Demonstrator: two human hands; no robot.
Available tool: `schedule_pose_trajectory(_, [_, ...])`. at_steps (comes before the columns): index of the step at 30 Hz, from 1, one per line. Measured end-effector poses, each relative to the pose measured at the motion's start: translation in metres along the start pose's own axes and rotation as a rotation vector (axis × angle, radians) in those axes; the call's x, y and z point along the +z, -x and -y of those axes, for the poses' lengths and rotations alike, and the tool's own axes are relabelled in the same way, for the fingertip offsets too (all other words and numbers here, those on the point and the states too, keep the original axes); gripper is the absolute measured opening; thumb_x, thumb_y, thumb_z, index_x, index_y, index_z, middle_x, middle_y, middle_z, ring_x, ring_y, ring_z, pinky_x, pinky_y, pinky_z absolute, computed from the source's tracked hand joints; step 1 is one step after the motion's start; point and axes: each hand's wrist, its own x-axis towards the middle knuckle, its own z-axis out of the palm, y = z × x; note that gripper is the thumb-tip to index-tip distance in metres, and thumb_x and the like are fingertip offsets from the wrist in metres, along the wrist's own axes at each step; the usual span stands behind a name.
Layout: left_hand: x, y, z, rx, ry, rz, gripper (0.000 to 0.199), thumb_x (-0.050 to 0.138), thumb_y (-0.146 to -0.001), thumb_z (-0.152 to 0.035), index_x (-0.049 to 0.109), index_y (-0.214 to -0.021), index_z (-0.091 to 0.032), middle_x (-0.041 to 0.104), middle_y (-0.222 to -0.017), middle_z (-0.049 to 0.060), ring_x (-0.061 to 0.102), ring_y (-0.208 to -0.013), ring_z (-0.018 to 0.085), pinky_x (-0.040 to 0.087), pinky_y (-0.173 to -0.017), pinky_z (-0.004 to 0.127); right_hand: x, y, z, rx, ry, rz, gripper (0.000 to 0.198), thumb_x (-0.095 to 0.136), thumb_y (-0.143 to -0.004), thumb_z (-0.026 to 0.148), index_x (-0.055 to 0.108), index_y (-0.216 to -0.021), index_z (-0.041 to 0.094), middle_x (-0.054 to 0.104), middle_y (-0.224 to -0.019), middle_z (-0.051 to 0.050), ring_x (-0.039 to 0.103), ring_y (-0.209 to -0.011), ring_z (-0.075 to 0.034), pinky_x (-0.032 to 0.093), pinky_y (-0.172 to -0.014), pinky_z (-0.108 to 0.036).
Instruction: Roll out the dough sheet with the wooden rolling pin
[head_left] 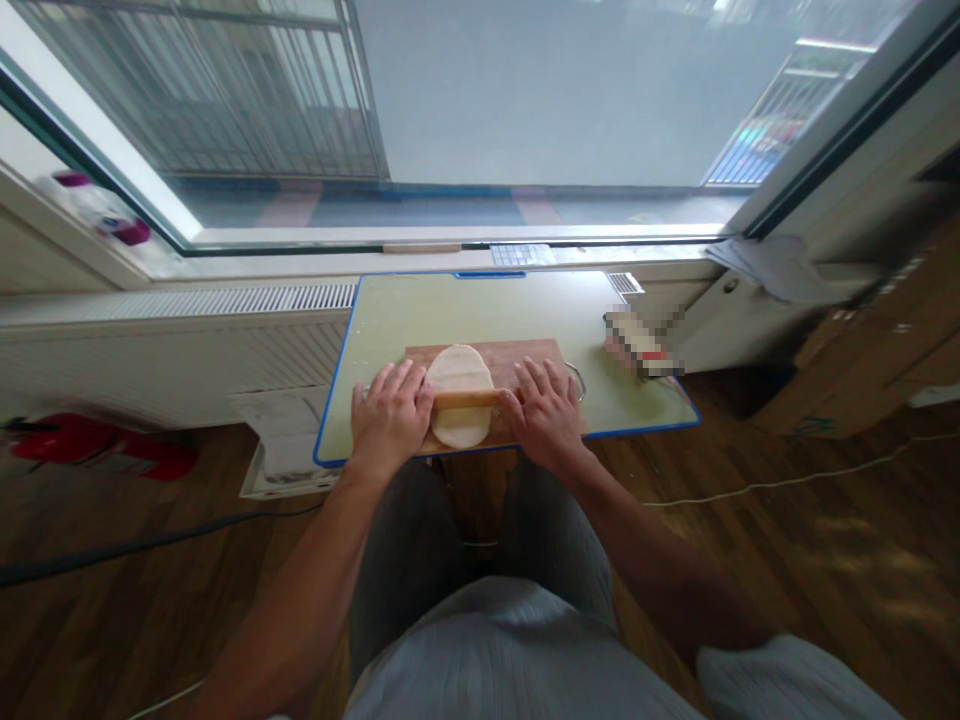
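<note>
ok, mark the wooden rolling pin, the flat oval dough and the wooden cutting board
wooden rolling pin [466, 398], head view, bare middle between the hands
flat oval dough [458, 368], head view, upper half above the pin
wooden cutting board [525, 355], head view, bare far right part

The dough [459, 394] is pale cream, almost white, sitting on a reddish-brown wooden cutting board [525, 358]. The rolling pin [466, 398] across it is a lighter honey tan. Under the board, the desk [487, 310] top is a washed-out yellow-green with a bright blue edge all round. Right of the board there's a pixelated block [642, 345], beige with a red patch. The floor [787, 560] is dark brown wood strips. Trousers [480, 600] are plain grey. Far left of the board lies something bright red [97, 450].
</note>
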Motion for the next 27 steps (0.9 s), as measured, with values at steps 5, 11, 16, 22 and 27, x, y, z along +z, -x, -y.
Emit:
schedule_pose_trajectory(5, [0.001,0.017,0.003,0.018,0.043,-0.035,0.059,0.032,-0.111,-0.048,0.064,-0.154,-0.023,0.062,-0.162,0.011,0.049,-0.155,0.036,0.035,-0.126,0.062,0.005,0.017,-0.002,-0.024,-0.024,-0.057,0.061,0.044,-0.114,0.05,0.053,-0.163,0.017,0.041,-0.176,-0.01,0.029,-0.166,-0.038,0.019,-0.134,-0.066])
schedule_pose_trajectory(11, [0.004,0.042,0.005,0.033,0.095,-0.093,0.057,0.035,-0.111,-0.05,0.064,-0.154,-0.025,0.061,-0.163,0.01,0.048,-0.156,0.036,0.034,-0.128,0.062,0.01,0.039,-0.005,-0.062,-0.051,-0.127,0.06,0.045,-0.113,0.049,0.052,-0.163,0.017,0.044,-0.175,-0.013,0.03,-0.166,-0.037,0.02,-0.134,-0.065])
schedule_pose_trajectory(16, [0.008,0.063,0.006,0.055,0.107,-0.143,0.054,0.038,-0.112,-0.049,0.064,-0.153,-0.026,0.062,-0.161,0.009,0.051,-0.154,0.035,0.033,-0.128,0.06,0.017,0.057,-0.009,-0.1,-0.09,-0.195,0.065,0.049,-0.111,0.052,0.047,-0.166,0.017,0.045,-0.174,-0.015,0.03,-0.166,-0.036,0.02,-0.134,-0.063])
schedule_pose_trajectory(22, [0.016,0.082,0.01,0.105,0.125,-0.23,0.052,0.046,-0.111,-0.046,0.059,-0.158,-0.027,0.063,-0.161,0.009,0.049,-0.157,0.033,0.027,-0.132,0.056,0.023,0.078,-0.011,-0.133,-0.13,-0.26,0.07,0.053,-0.11,0.051,0.038,-0.171,0.018,0.045,-0.173,-0.017,0.029,-0.166,-0.037,0.023,-0.133,-0.067])
schedule_pose_trajectory(27, [0.024,0.093,0.014,0.136,0.141,-0.285,0.051,0.051,-0.111,-0.041,0.058,-0.159,-0.026,0.063,-0.16,0.01,0.048,-0.157,0.032,0.025,-0.134,0.055,0.027,0.092,-0.012,-0.145,-0.155,-0.311,0.072,0.056,-0.11,0.048,0.032,-0.173,0.024,0.049,-0.171,-0.015,0.032,-0.166,-0.035,0.024,-0.133,-0.067])
